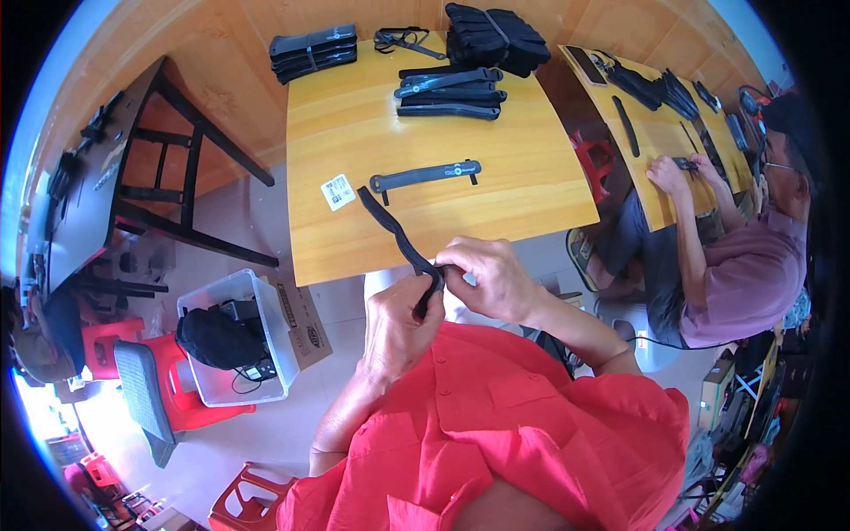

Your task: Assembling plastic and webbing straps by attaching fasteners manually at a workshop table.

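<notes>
A long black fabric strap point(387, 219) is pinched between both hands just off the table's front edge. Its free end reaches up and left over the wooden table. My left hand point(400, 320) is closed round the lower part, and a short piece sticks out below the thumb. The fingers of my right hand point(485, 276) are closed on the same strap beside it; the exact pinch point is partly hidden. Beyond the hands lies a grey strap point(425, 176) with a light print and two small black tabs. To its left sits a white printed label point(337, 192).
Farther back on the wooden table point(531, 195) are a pile of straps point(452, 93), two banded bundles point(314, 53) point(498, 40) and a loose thin strap point(407, 41). A co-worker point(744, 257) handles a dark piece at the right-hand table. A plastic bin point(288, 354) and red stools stand left.
</notes>
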The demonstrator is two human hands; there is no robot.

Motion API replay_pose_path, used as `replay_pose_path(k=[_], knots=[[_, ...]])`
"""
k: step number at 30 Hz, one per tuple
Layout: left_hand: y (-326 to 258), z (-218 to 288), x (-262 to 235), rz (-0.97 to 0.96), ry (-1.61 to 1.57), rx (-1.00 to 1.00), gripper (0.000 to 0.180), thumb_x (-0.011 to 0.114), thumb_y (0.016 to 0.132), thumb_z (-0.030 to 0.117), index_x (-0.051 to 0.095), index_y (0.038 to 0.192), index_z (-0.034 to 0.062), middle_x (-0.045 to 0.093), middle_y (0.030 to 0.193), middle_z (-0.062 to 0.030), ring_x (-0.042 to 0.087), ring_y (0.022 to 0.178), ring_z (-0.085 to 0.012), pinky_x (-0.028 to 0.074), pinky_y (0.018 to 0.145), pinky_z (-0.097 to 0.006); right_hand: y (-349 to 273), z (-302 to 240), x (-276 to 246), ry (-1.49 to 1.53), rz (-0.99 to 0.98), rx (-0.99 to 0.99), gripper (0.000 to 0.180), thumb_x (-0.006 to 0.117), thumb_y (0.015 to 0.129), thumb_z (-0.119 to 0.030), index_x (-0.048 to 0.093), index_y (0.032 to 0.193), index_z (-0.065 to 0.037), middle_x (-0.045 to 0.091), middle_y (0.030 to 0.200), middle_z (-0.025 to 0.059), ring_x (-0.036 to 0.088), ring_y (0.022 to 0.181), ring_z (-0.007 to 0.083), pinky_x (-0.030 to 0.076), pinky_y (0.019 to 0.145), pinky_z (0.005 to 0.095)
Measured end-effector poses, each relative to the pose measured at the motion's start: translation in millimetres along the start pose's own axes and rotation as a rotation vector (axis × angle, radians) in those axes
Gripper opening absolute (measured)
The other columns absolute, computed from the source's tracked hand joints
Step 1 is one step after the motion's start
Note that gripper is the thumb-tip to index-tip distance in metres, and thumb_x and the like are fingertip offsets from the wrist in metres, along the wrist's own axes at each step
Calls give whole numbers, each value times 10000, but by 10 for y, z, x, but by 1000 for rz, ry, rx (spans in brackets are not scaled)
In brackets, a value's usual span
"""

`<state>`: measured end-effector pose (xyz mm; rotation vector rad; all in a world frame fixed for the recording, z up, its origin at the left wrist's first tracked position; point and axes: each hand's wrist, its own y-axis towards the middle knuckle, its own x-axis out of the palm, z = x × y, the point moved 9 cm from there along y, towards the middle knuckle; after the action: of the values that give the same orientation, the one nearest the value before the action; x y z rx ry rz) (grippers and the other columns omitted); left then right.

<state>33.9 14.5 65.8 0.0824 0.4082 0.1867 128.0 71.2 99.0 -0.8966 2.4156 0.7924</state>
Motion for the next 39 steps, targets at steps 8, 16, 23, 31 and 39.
replay_pose_path(k=[8, 16, 23, 31, 39], knots=[[40, 125, -106, 76, -32, 3, 105, 593, 754, -33, 584, 857, -48, 553, 657, -127, 522, 488, -166, 425, 466, -265, 4, -14, -95, 142, 114, -35, 168, 607, 737, 61, 598, 901, 27, 600, 773, 141, 610, 647, 288, 473, 538, 323], [25, 207, -86, 7, 74, 93, 95, 588, 751, -61, 604, 844, -57, 559, 641, -92, 532, 512, -97, 435, 468, -223, 15, 177, -36, 336, -56, 196, 106, 643, 744, 29, 653, 849, 35, 625, 710, 99, 601, 621, 138, 480, 550, 256], [17, 234, -69, -17, 122, 156, 94, 595, 749, -40, 585, 842, -33, 554, 669, -123, 554, 527, -213, 437, 470, -296, 14, 184, -12, 314, -151, 245, 96, 650, 746, 23, 657, 840, 37, 617, 692, 97, 585, 609, 124, 464, 566, 228], [22, 243, -33, -50, 118, 165, 86, 594, 751, -16, 570, 833, -6, 520, 665, -122, 535, 520, -282, 415, 466, -344, -115, 414, 95, 601, -123, 455, 80, 659, 769, 6, 670, 844, 32, 643, 723, 45, 576, 645, 67, 452, 567, 201], [16, 288, -36, -22, 192, 209, 102, 591, 750, -24, 571, 848, -2, 499, 650, -106, 521, 487, -253, 408, 446, -339, -90, 383, 70, 536, -126, 422, 95, 654, 782, -9, 659, 855, 52, 657, 726, 76, 595, 650, 69, 462, 570, 192]])
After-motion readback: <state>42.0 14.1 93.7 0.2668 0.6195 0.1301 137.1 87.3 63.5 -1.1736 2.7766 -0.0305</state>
